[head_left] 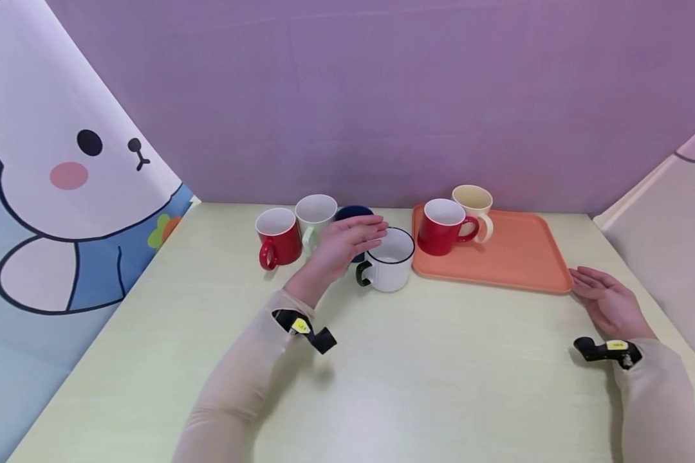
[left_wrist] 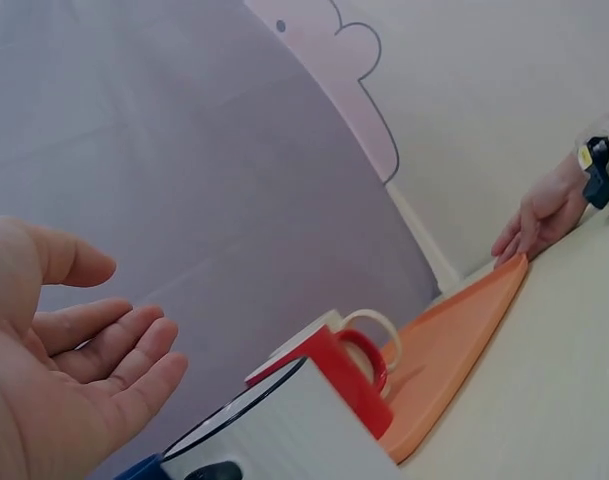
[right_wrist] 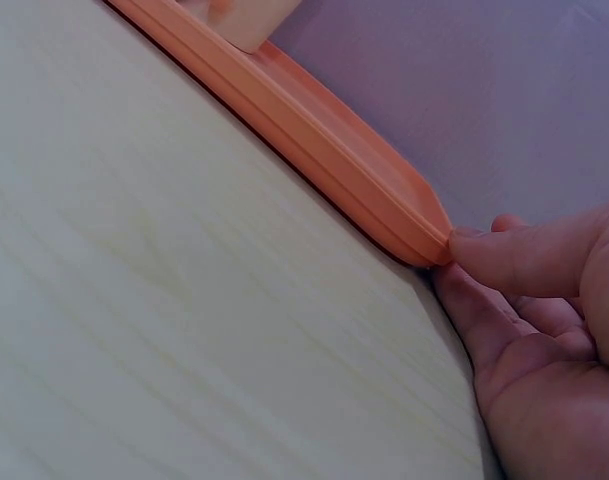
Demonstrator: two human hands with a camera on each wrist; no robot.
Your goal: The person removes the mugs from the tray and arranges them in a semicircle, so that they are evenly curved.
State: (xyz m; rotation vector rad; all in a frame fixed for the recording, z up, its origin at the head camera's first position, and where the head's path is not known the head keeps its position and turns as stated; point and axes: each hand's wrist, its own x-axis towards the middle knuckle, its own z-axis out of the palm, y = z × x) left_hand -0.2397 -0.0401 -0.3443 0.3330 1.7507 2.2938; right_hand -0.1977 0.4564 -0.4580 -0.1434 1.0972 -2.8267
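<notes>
My left hand [head_left: 347, 241] reaches over a dark blue mug [head_left: 353, 211] and beside a white mug [head_left: 392, 273] with a dark rim and black handle. In the left wrist view the fingers of that hand [left_wrist: 74, 370] are loosely bent and the palm holds nothing. At the near right corner of an orange tray [head_left: 518, 257] is my right hand [head_left: 614, 308]. The right wrist view shows its thumb at the tray's rim [right_wrist: 384, 215] and fingers low under the corner, pinching it. On the tray's left side stand a red mug [head_left: 436, 238] and a cream mug [head_left: 472, 198].
To the left of the blue mug, a pale green mug [head_left: 313, 218] and another red mug [head_left: 285, 245] stand upright on the light table [head_left: 428, 379]. A purple backdrop [head_left: 382, 116] rises behind them. Printed panels flank both sides of the table.
</notes>
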